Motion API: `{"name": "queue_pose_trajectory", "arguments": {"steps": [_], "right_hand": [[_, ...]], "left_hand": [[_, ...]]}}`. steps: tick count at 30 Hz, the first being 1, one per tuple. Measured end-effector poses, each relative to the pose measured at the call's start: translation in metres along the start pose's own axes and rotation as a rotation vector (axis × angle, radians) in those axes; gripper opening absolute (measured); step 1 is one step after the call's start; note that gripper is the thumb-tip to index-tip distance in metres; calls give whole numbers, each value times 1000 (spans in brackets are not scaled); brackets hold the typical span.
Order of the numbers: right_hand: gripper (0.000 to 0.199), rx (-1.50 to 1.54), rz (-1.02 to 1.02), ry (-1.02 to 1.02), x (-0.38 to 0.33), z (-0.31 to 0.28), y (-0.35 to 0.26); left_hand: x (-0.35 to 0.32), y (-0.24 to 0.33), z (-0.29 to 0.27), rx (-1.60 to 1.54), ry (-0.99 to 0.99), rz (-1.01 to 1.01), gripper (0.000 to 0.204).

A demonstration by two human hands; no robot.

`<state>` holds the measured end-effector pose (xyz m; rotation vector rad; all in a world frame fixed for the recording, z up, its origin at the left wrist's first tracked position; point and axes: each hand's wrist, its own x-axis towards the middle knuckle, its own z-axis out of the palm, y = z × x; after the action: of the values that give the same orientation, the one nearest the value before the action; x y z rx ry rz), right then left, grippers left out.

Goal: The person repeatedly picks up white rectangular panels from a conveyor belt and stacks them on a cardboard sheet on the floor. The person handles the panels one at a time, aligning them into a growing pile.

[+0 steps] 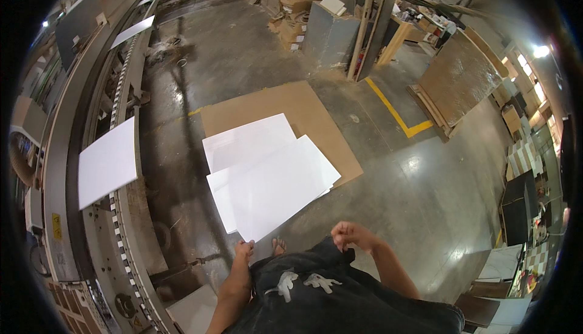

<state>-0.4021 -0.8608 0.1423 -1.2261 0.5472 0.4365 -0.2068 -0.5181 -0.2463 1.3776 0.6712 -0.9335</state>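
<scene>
Left hand (244,250) pinches white panel (273,189) at its near corner, frame centre.
Panel's long axis runs up-right from grip, over stacked panels (246,141) on cardboard sheet (316,115); right hand (349,235) fisted, empty, farther off.

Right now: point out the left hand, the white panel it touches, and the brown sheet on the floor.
left hand (244,249), head view, on the knuckles.
white panel (279,188), head view, on its top face.
brown sheet (316,115), head view, on a bare part.
</scene>
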Motion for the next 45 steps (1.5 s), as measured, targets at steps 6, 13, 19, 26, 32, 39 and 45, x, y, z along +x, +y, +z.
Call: {"name": "queue_pose_trajectory", "arguments": {"steps": [6,13,19,26,32,39,45], "right_hand": [[29,5,131,394,113,-56,74],[45,-836,-128,952,270,-126,187],[67,-254,241,539,313,-41,265],[60,-295,-41,446,273,106,265],[58,-324,-162,296,224,204,243],[50,-475,-163,292,146,312,210],[51,-321,-231,19,97,397,235]], "left_hand": [[-64,0,-55,201,175,283,34],[-206,17,-150,224,412,502,27],[-349,38,-200,227,756,511,29],[-446,7,-241,182,975,643,32],[-478,-69,-316,-503,1108,692,34],[-468,-138,-399,-760,1246,552,30],[-455,-162,-445,-620,1228,472,34]]}}
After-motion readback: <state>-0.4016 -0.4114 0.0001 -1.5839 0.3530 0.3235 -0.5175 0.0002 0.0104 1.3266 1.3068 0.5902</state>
